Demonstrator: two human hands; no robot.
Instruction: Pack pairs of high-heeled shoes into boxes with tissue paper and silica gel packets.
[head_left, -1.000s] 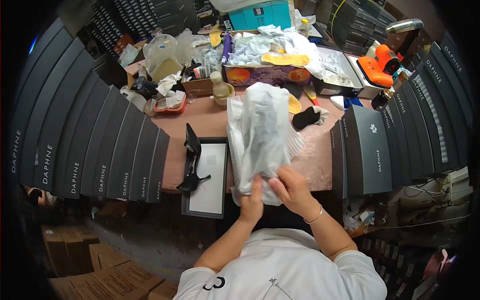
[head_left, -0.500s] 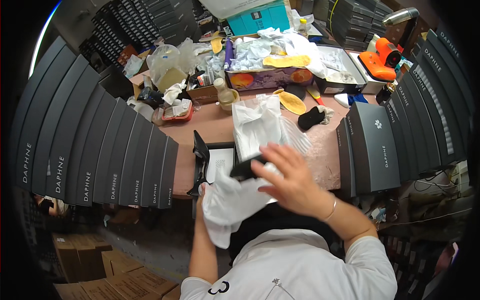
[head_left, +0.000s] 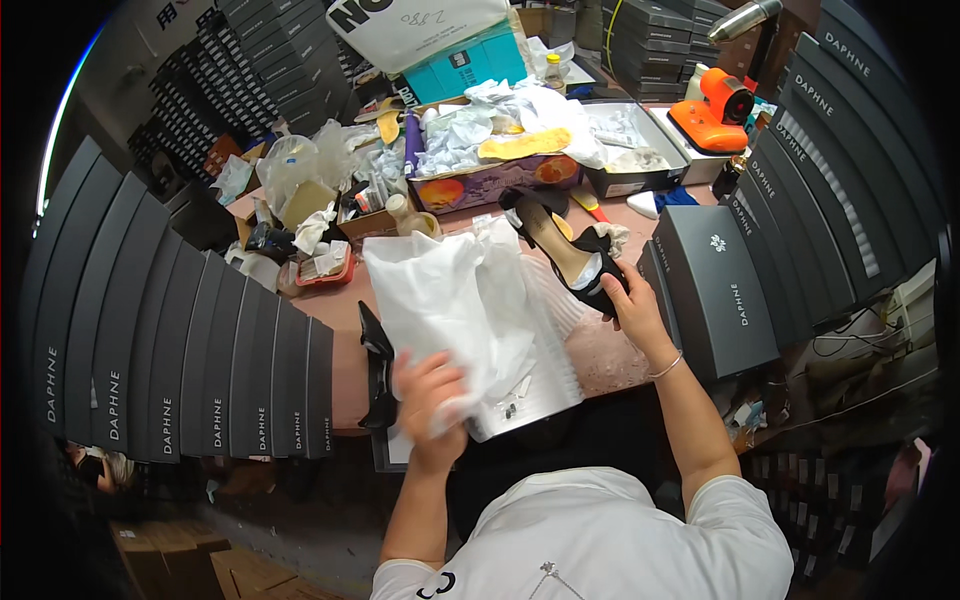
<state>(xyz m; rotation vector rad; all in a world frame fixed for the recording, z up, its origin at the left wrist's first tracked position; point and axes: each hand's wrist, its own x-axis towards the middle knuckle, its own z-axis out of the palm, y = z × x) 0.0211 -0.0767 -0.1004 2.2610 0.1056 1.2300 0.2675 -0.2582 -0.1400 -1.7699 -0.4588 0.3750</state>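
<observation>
My right hand (head_left: 637,308) grips a black high-heeled shoe (head_left: 556,243) by its toe end, held over the right of the bench. Its beige insole faces up, and white stuffing shows in the toe. At the near left, my left hand (head_left: 432,393), blurred by motion, has a sheet of white tissue paper (head_left: 440,300) bunched at its fingers. The sheet spreads away over more white paper and a translucent ribbed sheet (head_left: 555,370). Left of that hand, a second black shoe (head_left: 377,365) rests on its side at the shoebox (head_left: 392,458), which is mostly covered.
Dark grey shoeboxes line the left (head_left: 190,330) and right (head_left: 715,290) sides. Farther back are a purple carton (head_left: 490,186) heaped with crumpled paper, a glass jar (head_left: 405,212), a red tray (head_left: 328,270) and an orange device (head_left: 708,115). A yellow-handled brush (head_left: 588,203) lies beyond the shoe.
The black shoe has gone from above the near bench to the far right in my right hand. The tissue paper has moved from near my body onto the bench, and my view has shifted.
</observation>
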